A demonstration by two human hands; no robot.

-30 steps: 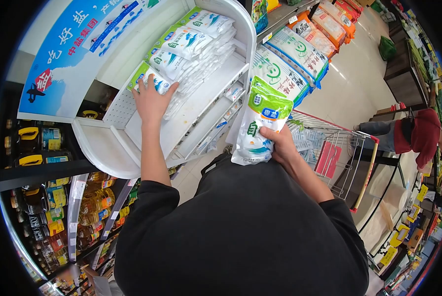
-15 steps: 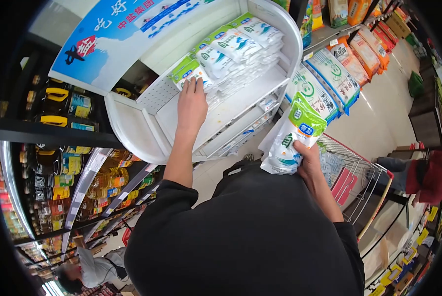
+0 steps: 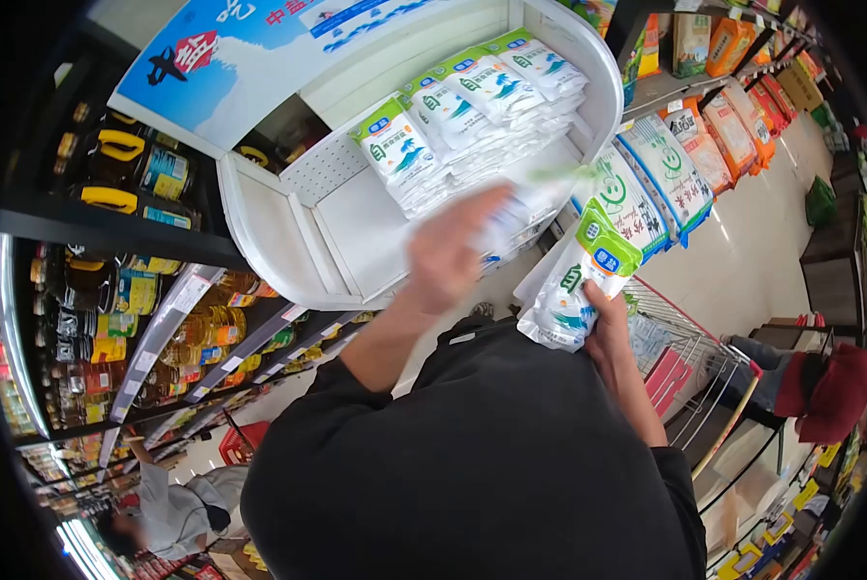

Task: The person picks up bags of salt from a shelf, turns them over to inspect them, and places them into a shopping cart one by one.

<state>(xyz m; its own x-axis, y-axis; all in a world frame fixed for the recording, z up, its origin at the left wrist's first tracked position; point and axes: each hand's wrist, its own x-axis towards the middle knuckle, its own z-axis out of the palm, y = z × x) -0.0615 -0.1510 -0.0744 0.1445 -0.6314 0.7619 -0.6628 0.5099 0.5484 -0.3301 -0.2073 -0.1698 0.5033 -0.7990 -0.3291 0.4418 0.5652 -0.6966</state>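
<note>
My left hand (image 3: 457,246) is smeared by motion in front of the display shelf. Its fingers hold a blurred white bag of salt with a green top (image 3: 528,205), which points up and to the right. My right hand (image 3: 607,324) grips upright bags of salt (image 3: 561,304) near my waist, thumb on the front one. That front bag is white with a green top and a blue label; another white edge shows behind it. Rows of the same salt bags (image 3: 472,101) lie stacked on the white shelf (image 3: 332,246), just beyond my left hand.
A shopping cart (image 3: 685,367) stands to my right. Large rice bags (image 3: 661,169) line the shelf beyond it. Bottles of oil (image 3: 201,333) fill the racks on the left. One person (image 3: 177,512) is at lower left, another in red (image 3: 835,391) at far right.
My left hand has lifted a bag of salt from the front left stack and swung it right, toward the bags in my right hand. My right hand has barely moved.
</note>
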